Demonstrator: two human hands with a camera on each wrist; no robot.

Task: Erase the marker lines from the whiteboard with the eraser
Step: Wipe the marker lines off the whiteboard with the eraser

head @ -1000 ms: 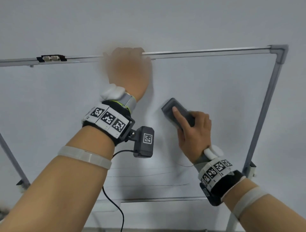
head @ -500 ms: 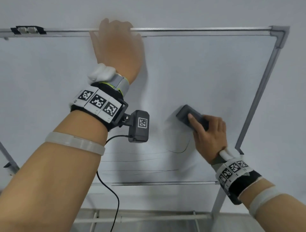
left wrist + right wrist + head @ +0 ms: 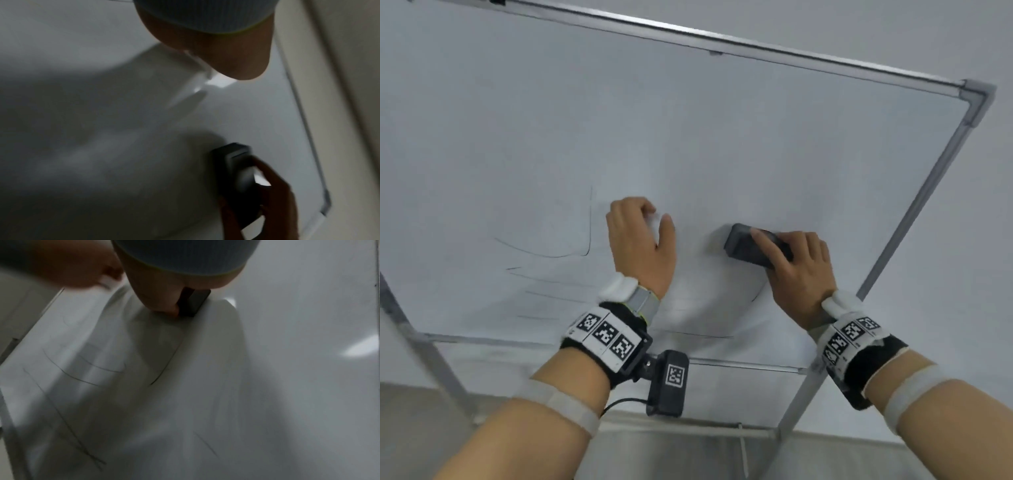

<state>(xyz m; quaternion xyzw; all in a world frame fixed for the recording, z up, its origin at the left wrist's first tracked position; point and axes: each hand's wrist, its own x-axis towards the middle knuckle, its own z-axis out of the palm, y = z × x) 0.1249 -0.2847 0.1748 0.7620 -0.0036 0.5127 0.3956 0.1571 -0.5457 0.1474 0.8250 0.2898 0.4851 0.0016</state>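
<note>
The whiteboard fills the head view, tilted. My right hand grips a dark grey eraser and presses it flat on the board's lower right part. Thin marker lines run across the lower left, one more line sits near the bottom edge, and a short stroke lies just below the eraser. My left hand hovers at the board left of the eraser, fingers loosely curled, holding nothing. The right wrist view shows the eraser and blurred lines. The left wrist view shows the eraser too.
The board's metal frame runs down the right side, close to the eraser. A narrow tray rail lines the bottom edge. Grey stand legs slope down at both lower corners. A plain wall lies behind.
My left hand let go of the board's top edge and came down to mid-board beside the eraser. The right hand moved the eraser down and right; the curved line under it is shorter.
</note>
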